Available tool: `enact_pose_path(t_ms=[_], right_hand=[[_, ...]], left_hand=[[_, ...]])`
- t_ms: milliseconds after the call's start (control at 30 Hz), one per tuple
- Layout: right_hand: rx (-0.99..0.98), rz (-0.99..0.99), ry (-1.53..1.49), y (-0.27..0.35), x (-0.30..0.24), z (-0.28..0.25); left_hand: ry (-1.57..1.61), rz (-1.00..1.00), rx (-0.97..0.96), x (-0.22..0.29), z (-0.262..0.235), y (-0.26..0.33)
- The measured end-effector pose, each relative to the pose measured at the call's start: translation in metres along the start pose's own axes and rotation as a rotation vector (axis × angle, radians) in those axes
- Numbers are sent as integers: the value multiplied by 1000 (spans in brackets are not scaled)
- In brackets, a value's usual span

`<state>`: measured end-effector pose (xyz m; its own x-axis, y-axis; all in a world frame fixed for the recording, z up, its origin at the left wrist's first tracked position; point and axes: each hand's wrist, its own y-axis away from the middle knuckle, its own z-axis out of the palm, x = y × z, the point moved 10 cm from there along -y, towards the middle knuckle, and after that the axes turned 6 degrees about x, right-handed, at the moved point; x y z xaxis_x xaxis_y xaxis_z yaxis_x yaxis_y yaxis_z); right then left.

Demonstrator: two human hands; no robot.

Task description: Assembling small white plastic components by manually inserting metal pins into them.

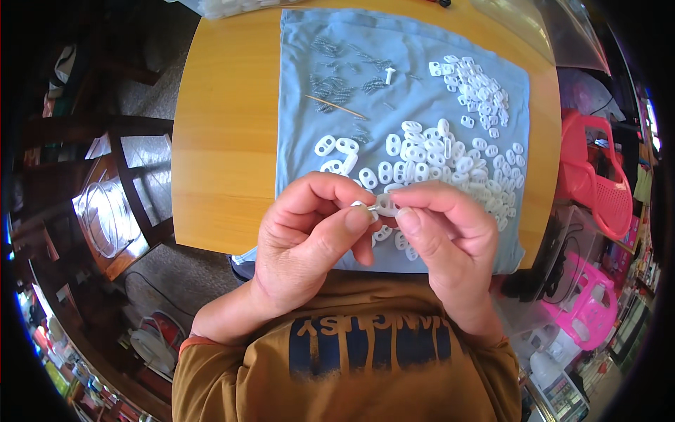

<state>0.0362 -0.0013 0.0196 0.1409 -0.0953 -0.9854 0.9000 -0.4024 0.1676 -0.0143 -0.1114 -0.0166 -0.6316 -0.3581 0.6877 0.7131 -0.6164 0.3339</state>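
My left hand point(299, 239) pinches a small white plastic piece point(360, 205) between thumb and forefinger, with a short metal spring point(374, 208) sticking out of it. Facing it, my right hand point(450, 235) grips a white oval two-hole cord-lock shell point(386, 205) by thumb and forefinger. The spring's end points at the shell; whether they touch I cannot tell. Just beyond my fingers lies a spread of white oval shells point(415, 153). Loose small springs point(330, 88) are scattered at the far left of the blue cloth point(422, 42), and small white two-hole pieces point(481, 91) are heaped at the far right.
A thin wooden stick point(336, 106) and a white T-shaped piece point(389, 75) lie among the springs. Under the cloth is a yellow wooden table point(225, 141). Pink plastic chairs point(596, 176) stand at the right, and a coil of clear tubing point(109, 218) sits at the left.
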Motion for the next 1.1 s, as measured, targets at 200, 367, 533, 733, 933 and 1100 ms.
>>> enact_pose_path(t_ms=[200,367,533,733,933,1100], right_hand=[[17,6,-234,0,5,-2],[55,10,-245,0,5,-3],[104,-6,-207,0,1,-7],[138,-96,-69,1,-5,-7],[176,-230,82,4,-10,-10],[166,-291,120,6,-16,-6]], left_hand=[[-20,15,-26,1,-2,1],[-22,17,-54,-3,4,3],[-56,20,-41,-3,7,1],[-55,-2,-15,-9,3,-1],[-72,-20,-8,-11,2,-3],[-68,-30,5,-14,-1,-4]])
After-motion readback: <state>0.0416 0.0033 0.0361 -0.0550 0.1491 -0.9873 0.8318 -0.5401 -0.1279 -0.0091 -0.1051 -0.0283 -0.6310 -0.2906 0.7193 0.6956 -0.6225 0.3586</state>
